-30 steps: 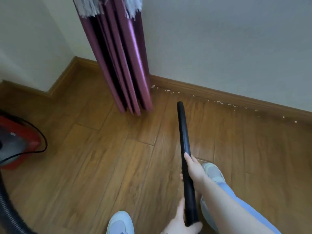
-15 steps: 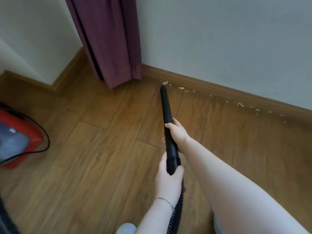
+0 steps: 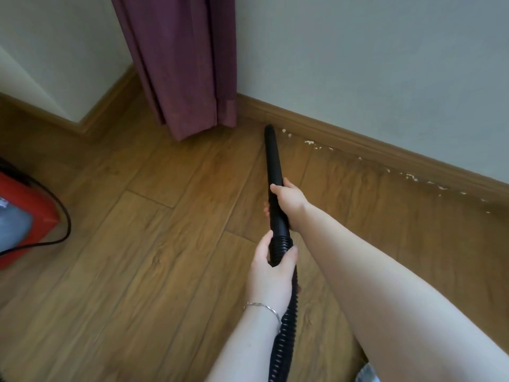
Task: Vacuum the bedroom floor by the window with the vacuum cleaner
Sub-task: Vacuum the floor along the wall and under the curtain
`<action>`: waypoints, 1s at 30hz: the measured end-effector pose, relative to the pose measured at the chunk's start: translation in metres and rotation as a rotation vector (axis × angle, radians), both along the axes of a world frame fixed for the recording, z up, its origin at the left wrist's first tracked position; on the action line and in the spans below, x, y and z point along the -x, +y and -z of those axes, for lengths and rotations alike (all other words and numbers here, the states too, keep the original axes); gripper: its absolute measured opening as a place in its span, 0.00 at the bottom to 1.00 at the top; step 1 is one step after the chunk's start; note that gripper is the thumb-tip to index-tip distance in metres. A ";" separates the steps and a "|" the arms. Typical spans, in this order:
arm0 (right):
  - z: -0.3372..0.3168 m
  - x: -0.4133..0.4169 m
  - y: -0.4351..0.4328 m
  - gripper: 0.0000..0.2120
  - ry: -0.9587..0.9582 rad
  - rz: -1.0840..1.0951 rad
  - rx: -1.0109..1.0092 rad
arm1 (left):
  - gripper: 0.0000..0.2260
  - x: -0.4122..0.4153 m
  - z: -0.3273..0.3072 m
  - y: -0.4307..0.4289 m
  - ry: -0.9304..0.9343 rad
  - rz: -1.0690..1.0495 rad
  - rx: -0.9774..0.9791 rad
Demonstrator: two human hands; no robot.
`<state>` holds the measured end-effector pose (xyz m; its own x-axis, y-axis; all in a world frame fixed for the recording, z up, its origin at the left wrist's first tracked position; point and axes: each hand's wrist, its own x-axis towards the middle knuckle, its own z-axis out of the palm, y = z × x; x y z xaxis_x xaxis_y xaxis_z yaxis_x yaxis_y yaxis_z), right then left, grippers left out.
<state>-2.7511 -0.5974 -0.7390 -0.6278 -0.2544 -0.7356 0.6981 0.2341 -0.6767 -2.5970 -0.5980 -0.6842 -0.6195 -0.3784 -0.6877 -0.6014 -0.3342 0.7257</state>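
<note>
Over the last second I have pushed the black nozzle [image 3: 272, 166] away from me: its tip was out on the open floor [image 3: 165, 244] in front of the curtain [image 3: 187, 64], and now it sits at the far skirting board [image 3: 358, 142], just left of the first white crumbs [image 3: 309, 142]. My right hand [image 3: 289, 201] wraps the tube about halfway up, fingers curled right round it, and my left hand [image 3: 271, 268] has come up to clasp the ribbed cuff where the hose [image 3: 286, 334] joins, so both grips are closed firmly on the tool. I judge the line of crumbs running right along the skirting is what comes next, and most of it is untouched. The curtain now hangs straight down just left of the tip and could get sucked in if I drift that way. The red vacuum cleaner [image 3: 30, 213] stands well apart at the left edge, its cable [image 3: 64, 216] looping on the floor beside it
</note>
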 end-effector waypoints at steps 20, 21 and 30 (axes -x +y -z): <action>-0.020 0.019 0.019 0.25 0.032 -0.008 -0.117 | 0.20 0.016 -0.020 0.016 0.014 0.080 0.028; -0.019 0.020 0.013 0.24 0.034 -0.020 -0.122 | 0.20 0.017 -0.020 0.011 0.015 0.060 0.018; -0.009 0.021 0.002 0.23 0.032 -0.078 -0.119 | 0.18 0.016 -0.016 0.006 0.016 0.059 0.007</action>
<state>-2.7718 -0.5955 -0.7299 -0.6333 -0.2153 -0.7433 0.6531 0.3665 -0.6627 -2.6133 -0.5917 -0.6681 -0.6516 -0.3458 -0.6752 -0.6082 -0.2938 0.7374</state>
